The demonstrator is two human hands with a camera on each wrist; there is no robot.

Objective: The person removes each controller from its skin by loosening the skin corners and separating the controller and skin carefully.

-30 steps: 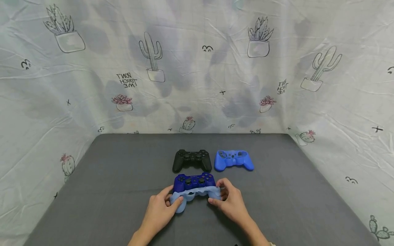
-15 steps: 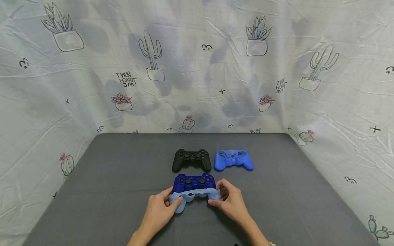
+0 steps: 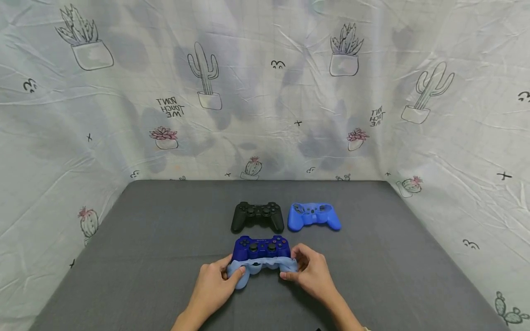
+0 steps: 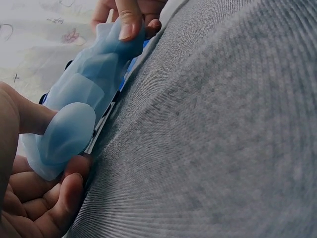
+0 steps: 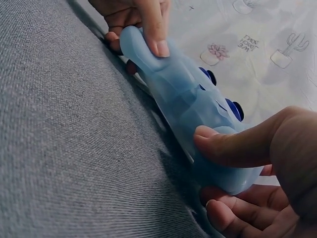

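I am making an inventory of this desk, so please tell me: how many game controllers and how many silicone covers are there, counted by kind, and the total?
Game controllers: 2, the black controller and the dark blue controller.
Silicone covers: 2, the blue cover lying alone and the light blue cover, gripped by the left hand and the right hand.
Total: 4

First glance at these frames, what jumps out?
At the near middle of the grey cloth-covered table, the left hand and right hand each grip one end of a pale blue soft silicone skin stretched over the near edge of a dark blue game controller. Just behind sit a black game controller and, to its right, an empty bright blue silicone controller skin.
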